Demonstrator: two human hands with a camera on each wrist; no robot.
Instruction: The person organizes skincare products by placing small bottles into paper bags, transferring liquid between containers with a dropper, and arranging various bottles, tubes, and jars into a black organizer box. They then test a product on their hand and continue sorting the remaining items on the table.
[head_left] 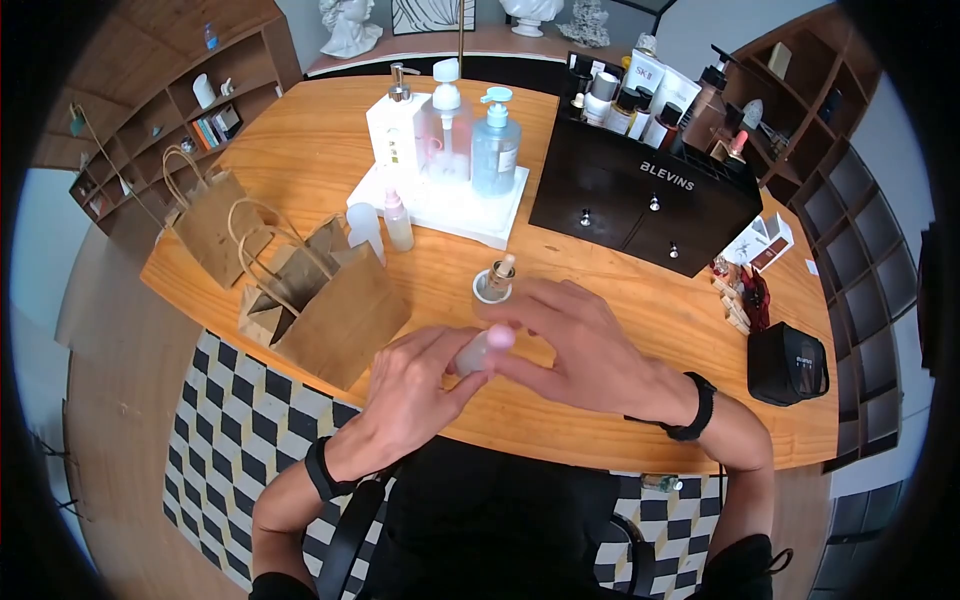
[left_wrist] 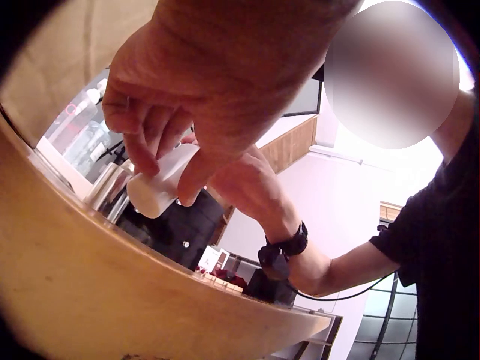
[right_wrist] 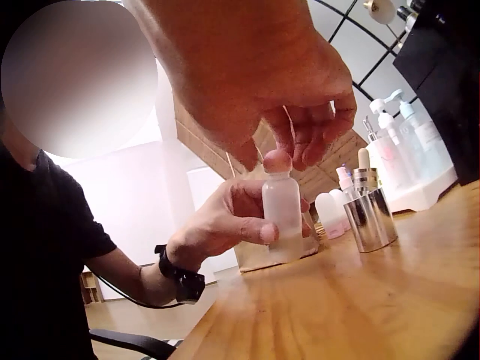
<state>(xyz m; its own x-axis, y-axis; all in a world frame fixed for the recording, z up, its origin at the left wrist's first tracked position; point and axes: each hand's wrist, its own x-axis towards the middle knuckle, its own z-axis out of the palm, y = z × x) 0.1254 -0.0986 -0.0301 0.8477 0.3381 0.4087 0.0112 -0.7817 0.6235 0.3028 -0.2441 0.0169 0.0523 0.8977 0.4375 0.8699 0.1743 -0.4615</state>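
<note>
My left hand grips a small frosted bottle with a round pink cap, its thumb and fingers around the body. Pale liquid shows in the lower part of the bottle. Over the cap is my right hand, thumb and fingertips spread to either side of the pink ball. In the right wrist view those fingertips are right at the cap. Just beyond the hands stands a silver cup, with a gold-collared dropper bottle close by it.
Brown paper bags stand at the left. Behind are a pink-capped bottle and a white tray of pump bottles. A black drawer organizer full of cosmetics is at the back right, a black pouch at the right edge.
</note>
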